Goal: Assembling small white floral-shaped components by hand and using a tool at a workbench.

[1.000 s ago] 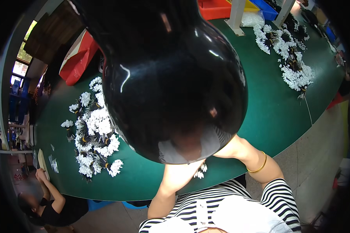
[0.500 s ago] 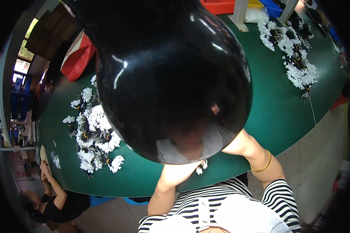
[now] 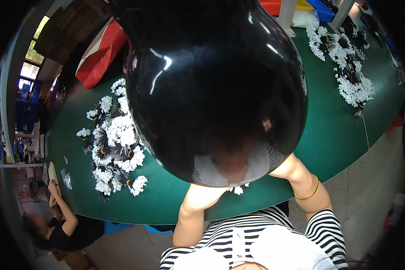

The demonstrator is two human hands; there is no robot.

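A large glossy black rounded shade [image 3: 216, 99] fills the middle of the view and covers most of both hands. Below its rim the back of my left hand [image 3: 204, 196] shows, and its fingers are hidden. At the rim's lower right, only the wrist side of my right hand [image 3: 284, 168] comes out, the fingers out of sight too. Between the hands, small white connector-like pieces [image 3: 238, 190] peek out just under the rim, nearest my left hand. Whether either hand holds them cannot be seen.
Bundles of black wires with white ends [image 3: 121, 130] are heaped on the green table [image 3: 333, 135] at left. More bundles [image 3: 355, 90] lie at far right. A red bag [image 3: 99, 63], a clear plastic bag [image 3: 305, 19] and bins stand behind. Another person [image 3: 63, 225] sits at left.
The shade and the table things appear shifted to the right in the view. The small white pieces under the rim have shifted slightly right; my hands stay under the shade.
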